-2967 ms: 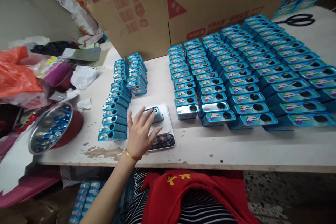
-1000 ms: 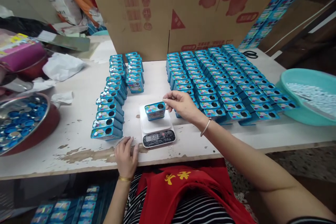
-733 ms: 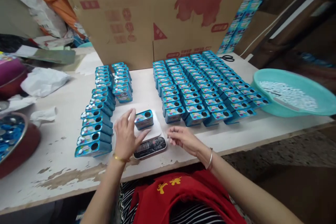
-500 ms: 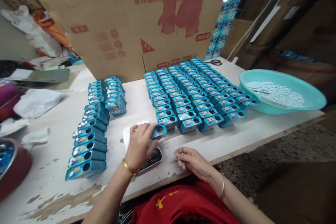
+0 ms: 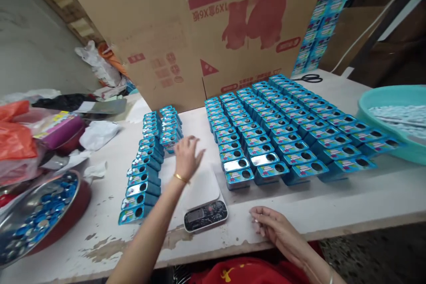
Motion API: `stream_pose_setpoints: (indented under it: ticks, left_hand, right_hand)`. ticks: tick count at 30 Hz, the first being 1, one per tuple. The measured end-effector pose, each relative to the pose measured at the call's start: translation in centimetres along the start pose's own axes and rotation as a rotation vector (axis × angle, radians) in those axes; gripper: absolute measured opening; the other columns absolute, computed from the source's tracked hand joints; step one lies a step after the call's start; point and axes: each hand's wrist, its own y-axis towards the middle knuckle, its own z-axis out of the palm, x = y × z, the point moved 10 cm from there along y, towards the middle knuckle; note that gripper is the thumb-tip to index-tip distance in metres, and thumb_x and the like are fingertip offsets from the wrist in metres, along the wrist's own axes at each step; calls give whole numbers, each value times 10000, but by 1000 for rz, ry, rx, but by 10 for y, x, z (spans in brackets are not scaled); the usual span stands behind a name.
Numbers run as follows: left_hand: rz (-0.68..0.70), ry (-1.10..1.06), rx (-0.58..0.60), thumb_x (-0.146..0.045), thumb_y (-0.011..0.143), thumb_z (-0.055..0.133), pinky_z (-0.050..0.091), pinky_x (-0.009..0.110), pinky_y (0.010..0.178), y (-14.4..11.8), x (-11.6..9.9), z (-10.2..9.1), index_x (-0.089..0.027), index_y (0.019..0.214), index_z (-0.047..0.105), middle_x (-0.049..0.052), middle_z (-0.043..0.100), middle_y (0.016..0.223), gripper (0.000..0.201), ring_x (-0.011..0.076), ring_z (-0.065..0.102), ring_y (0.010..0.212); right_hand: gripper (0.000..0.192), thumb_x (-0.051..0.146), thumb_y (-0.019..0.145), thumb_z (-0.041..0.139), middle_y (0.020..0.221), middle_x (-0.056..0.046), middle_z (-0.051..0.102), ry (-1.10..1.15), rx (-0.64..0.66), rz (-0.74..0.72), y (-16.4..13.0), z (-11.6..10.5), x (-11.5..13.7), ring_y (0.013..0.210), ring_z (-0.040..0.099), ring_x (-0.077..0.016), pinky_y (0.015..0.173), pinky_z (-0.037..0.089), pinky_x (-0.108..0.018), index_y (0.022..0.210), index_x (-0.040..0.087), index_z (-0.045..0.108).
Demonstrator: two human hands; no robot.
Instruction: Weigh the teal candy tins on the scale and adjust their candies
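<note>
My left hand (image 5: 187, 158) is raised over a white digital scale (image 5: 203, 186), its fingers spread and holding nothing. The scale's dark display panel (image 5: 205, 216) faces me. Resting near the table's front edge, my right hand (image 5: 271, 223) has its fingers curled together. Something small and pale may be in them, but I cannot make it out. To the right of the scale stand several rows of small blue tins (image 5: 239, 176), each with a round dark spot on top. More blue tins (image 5: 135, 213) stand in two rows on the left, some with small white pieces on top.
A turquoise basin (image 5: 369, 97) of white pieces stands at the right. On the left is a metal bowl (image 5: 83, 195) of blue and silver pieces, beside bags and papers. A large cardboard box (image 5: 173, 22) rises behind the tins, with black scissors (image 5: 309, 78) nearby.
My left hand has let go of the blue tin, opened, and moved away from the tin rows, back over the scale. The camera view has turned left. My right hand stays curled.
</note>
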Motion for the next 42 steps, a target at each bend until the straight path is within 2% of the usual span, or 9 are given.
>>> stream_pose_setpoints:
  ticks: [4, 7, 12, 17, 24, 29, 33, 38, 42]
  left_hand:
    - [-171, 254, 184, -213, 726, 622, 359, 525, 901, 34, 102, 20, -163, 994, 624, 189, 504, 1239, 272, 373, 422, 1168]
    - [-63, 253, 241, -149, 699, 593, 340, 545, 942, 44, 122, 31, -191, 796, 644, 149, 539, 1189, 118, 348, 418, 1188]
    - [88, 230, 287, -197, 796, 503, 371, 499, 935, 37, 99, 8, -200, 789, 631, 118, 579, 1056, 129, 291, 516, 1052]
    - [247, 209, 405, -311, 864, 453, 444, 352, 706, 5, 37, -34, -184, 821, 618, 90, 556, 922, 213, 221, 572, 801]
    - [300, 189, 594, -258, 845, 525, 434, 329, 677, -38, -35, -10, -184, 898, 601, 75, 578, 884, 118, 212, 584, 786]
    - [198, 38, 388, -352, 839, 582, 440, 350, 800, -42, -32, -37, -166, 1061, 533, 96, 575, 1075, 293, 247, 557, 964]
    - [3, -75, 297, -452, 889, 498, 460, 328, 798, -95, -4, -57, -177, 1134, 492, 74, 577, 1025, 368, 213, 573, 930]
    - [-169, -69, 366, -584, 813, 553, 470, 368, 817, -195, 5, -19, -167, 1242, 453, 107, 571, 1072, 606, 255, 565, 971]
    - [-290, -75, 350, -630, 762, 588, 443, 404, 820, -227, 6, 11, -152, 1322, 395, 131, 550, 1110, 761, 283, 527, 1012]
  right_hand:
    - [206, 300, 653, 790, 718, 6, 603, 113, -10, 8, 0, -3, -6, 584, 531, -69, 519, 417, -166, 777, 169, 690]
    - [210, 298, 660, 789, 768, -10, 641, 161, -43, 14, -2, -2, -6, 647, 576, -80, 589, 462, -166, 796, 169, 696]
    - [358, 305, 619, 833, 856, -64, 699, 72, -68, 48, -6, 15, -4, 781, 641, -118, 709, 490, -190, 898, 155, 665]
    - [418, 409, 609, 821, 770, -71, 697, -73, -17, 37, 1, 31, -3, 699, 643, -126, 656, 485, -216, 875, 142, 639]
    - [454, 485, 600, 798, 680, -59, 685, -196, 29, 62, -2, 24, -8, 553, 600, -106, 568, 461, -226, 829, 132, 626]
    - [466, 440, 603, 811, 817, -95, 713, -128, 20, 78, -18, 9, -9, 721, 663, -139, 701, 502, -242, 903, 134, 627]
    - [473, 447, 598, 812, 806, -81, 706, -126, 31, 125, -26, -2, -11, 746, 677, -155, 707, 518, -252, 896, 144, 606]
    - [469, 536, 631, 754, 761, -56, 680, -284, 73, 97, -30, -1, 2, 580, 635, -128, 502, 452, -217, 820, 147, 574]
    - [425, 550, 760, 635, 681, -33, 652, -481, 145, -5, -36, 22, 25, 425, 493, -59, 421, 338, -194, 833, 139, 556]
